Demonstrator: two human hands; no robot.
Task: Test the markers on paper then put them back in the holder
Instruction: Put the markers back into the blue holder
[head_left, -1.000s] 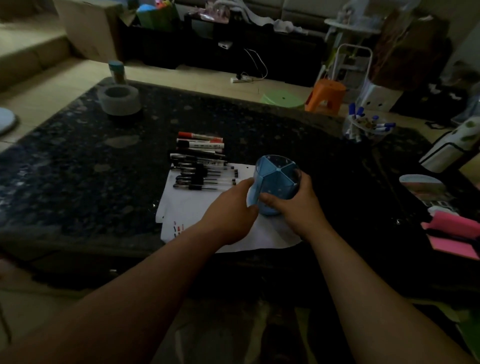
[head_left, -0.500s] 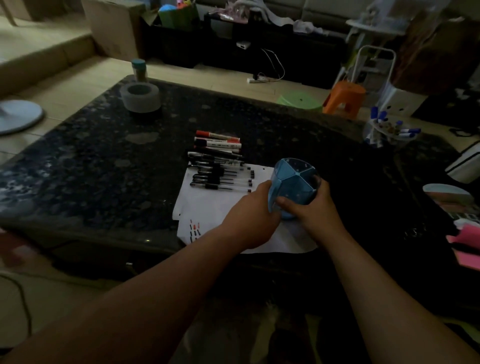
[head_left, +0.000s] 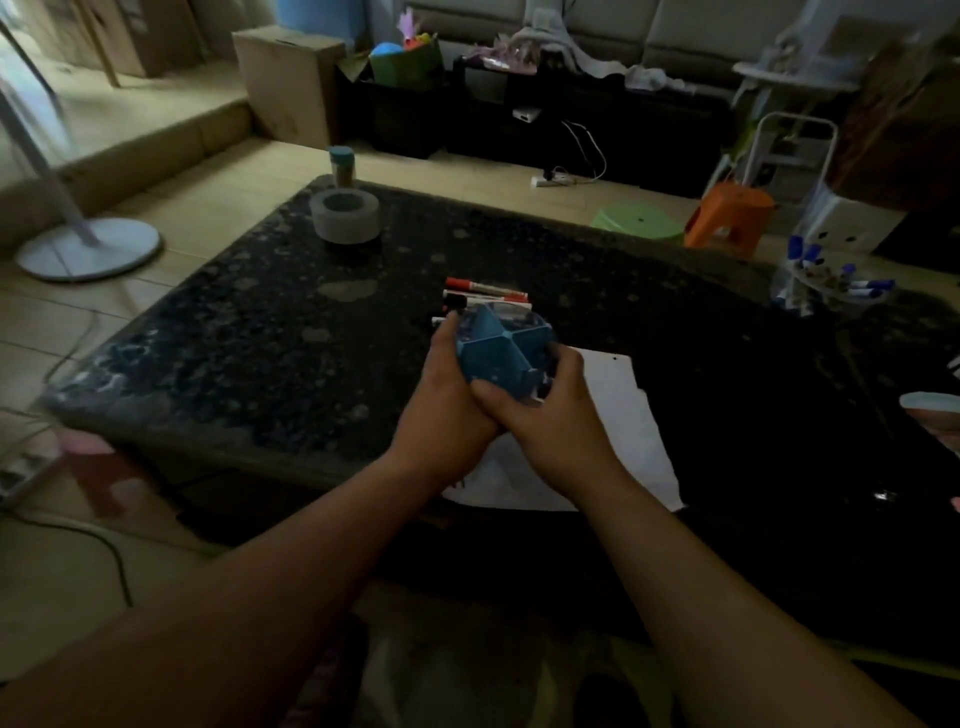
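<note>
A blue holder (head_left: 498, 351) with divided compartments is tilted toward me, gripped from both sides. My left hand (head_left: 447, 395) wraps its left wall and my right hand (head_left: 550, 415) curls round its right and lower side. The holder looks empty inside. Behind it lie markers (head_left: 485, 291) in a row on the dark table, one with a red cap; most of the row is hidden by the holder. A white paper sheet (head_left: 618, 415) lies under my hands.
The dark speckled table (head_left: 260, 338) also carries a grey tape roll (head_left: 345, 215) and a small capped jar (head_left: 342, 165) at the far left, plus a clear cup of blue-capped pens (head_left: 826, 283) at the far right. An orange stool (head_left: 727, 218) stands beyond.
Both hands have lifted and tipped the blue holder toward the markers, so it now covers most of the pen row. The view has shifted right.
</note>
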